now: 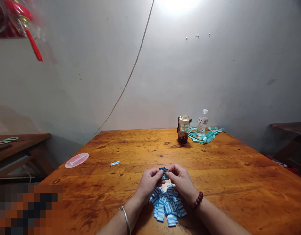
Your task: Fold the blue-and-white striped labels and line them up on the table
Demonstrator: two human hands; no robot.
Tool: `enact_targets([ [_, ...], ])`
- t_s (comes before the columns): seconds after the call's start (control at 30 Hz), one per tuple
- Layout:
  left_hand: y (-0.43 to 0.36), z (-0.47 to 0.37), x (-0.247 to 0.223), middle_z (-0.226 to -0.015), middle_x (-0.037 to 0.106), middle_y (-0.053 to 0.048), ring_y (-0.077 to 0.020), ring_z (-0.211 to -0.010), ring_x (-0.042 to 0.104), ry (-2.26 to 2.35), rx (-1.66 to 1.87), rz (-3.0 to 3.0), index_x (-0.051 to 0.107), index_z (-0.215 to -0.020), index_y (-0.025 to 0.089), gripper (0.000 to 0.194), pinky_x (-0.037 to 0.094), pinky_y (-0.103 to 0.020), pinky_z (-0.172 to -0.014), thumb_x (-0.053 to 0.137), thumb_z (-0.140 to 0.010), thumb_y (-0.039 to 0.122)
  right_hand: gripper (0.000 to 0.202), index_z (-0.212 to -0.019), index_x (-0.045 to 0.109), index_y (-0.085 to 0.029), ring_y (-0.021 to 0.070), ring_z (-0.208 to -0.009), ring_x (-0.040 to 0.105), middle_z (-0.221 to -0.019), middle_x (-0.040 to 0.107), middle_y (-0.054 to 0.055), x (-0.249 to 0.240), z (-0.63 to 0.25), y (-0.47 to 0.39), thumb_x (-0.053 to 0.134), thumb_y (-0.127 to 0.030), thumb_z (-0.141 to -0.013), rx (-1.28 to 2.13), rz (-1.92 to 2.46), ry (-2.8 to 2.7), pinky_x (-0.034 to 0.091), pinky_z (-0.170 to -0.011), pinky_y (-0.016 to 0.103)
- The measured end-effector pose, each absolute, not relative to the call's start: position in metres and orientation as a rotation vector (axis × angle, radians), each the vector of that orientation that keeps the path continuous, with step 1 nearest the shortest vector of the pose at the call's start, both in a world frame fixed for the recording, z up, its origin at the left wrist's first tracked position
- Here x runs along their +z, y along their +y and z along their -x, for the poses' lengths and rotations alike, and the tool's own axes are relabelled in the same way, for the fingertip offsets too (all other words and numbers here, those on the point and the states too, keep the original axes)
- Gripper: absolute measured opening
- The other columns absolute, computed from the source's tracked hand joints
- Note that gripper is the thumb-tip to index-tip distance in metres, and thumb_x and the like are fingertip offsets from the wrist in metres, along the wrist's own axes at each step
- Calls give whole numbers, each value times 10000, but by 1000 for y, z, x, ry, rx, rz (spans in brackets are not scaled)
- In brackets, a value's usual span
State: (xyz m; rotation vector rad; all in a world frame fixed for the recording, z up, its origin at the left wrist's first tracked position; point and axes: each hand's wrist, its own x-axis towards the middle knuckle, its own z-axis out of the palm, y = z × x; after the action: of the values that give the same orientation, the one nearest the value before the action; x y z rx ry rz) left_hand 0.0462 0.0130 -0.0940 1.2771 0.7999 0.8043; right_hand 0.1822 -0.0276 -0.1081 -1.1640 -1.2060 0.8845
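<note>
Close to the table's front, my left hand (pixel 152 178) and my right hand (pixel 177 176) meet over a loose pile of small blue-and-white striped labels (pixel 168 205). Between the thumbs and fingers of both hands are a few of the same striped labels (pixel 164 174), partly covered by the fingertips. Both hands are closed in a pinch on them. The pile lies flat between my wrists, its pieces overlapping at various angles. Farther off to the left, another striped piece (pixel 115 163) rests alone on the wood.
A lidded cup (pixel 183 132) with dark contents stands at the back right of the wooden table (pixel 135 147). Behind it are a clear water bottle (pixel 202 122) and teal ribbon (pixel 209 135). A round pink sticker (pixel 76 160) is at the left edge.
</note>
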Motion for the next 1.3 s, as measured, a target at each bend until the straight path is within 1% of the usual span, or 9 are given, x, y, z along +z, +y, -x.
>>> enact_targets([
  [0.17,12,-47,-93,-612,580,-30,-115,-549,557,800,812,-1266,588,-691,110,348,372,-174,-484,607,-637,453,252,-651,478,-152,90,-486,400,-569,439,-36,-106,-180,-28,592,-366,-715,924,1152,-1165,311,-429,173],
  [0.27,12,-47,-93,-595,572,-24,-112,-534,550,802,805,-1273,586,-679,109,345,367,-174,-475,610,-636,450,209,-746,514,-156,93,-513,419,-640,480,-23,-106,-179,-28,581,-353,-729,980,1089,-1163,329,-443,173],
  [0.4,11,-45,-91,-576,555,-15,-103,-541,546,739,779,-1244,580,-670,111,320,367,-162,-478,610,-652,429,187,-734,537,-146,113,-601,451,-669,495,-8,-104,-179,-28,587,-326,-729,979,1033,-1191,364,-530,188],
  [0.6,3,-41,-77,-842,591,-83,-140,-722,576,545,647,-981,597,-891,129,333,424,-172,-547,571,-707,405,256,-716,541,-152,142,-677,485,-713,516,6,-96,-180,-30,652,-379,-668,1106,895,-1056,404,-645,233],
  [0.8,2,-40,-78,-952,569,-106,-175,-824,577,434,566,-897,551,-1013,141,319,450,-223,-651,501,-776,348,224,-749,542,-159,163,-731,506,-753,527,18,-101,-180,-30,646,-348,-690,1167,843,-1058,416,-688,263],
  [1.0,4,-39,-84,-818,568,-66,-97,-674,568,379,541,-799,552,-979,135,256,442,-190,-617,501,-786,296,193,-743,544,-159,127,-651,495,-704,519,-4,-99,-180,-31,637,-325,-706,1189,813,-1087,411,-634,226],
  [1.1,5,-39,-84,-766,559,-53,-81,-635,554,368,524,-752,561,-942,124,233,439,-171,-588,508,-781,284,179,-763,554,-161,120,-628,494,-703,525,-2,-93,-180,-33,621,-322,-720,1236,797,-1123,414,-623,223],
  [1.17,5,-38,-85,-739,559,-46,-77,-619,550,366,512,-709,563,-926,127,225,434,-157,-560,504,-782,290,209,-853,566,-173,125,-642,508,-773,538,11,-89,-182,-35,627,-317,-714,1273,791,-1151,421,-626,233],
  [1.3,7,-38,-91,-719,564,-45,-64,-567,538,354,479,-674,559,-919,114,241,415,-138,-500,481,-792,302,405,-1072,511,-209,148,-708,536,-898,537,33,-83,-186,-39,647,-284,-697,1378,756,-1228,434,-646,255],
])
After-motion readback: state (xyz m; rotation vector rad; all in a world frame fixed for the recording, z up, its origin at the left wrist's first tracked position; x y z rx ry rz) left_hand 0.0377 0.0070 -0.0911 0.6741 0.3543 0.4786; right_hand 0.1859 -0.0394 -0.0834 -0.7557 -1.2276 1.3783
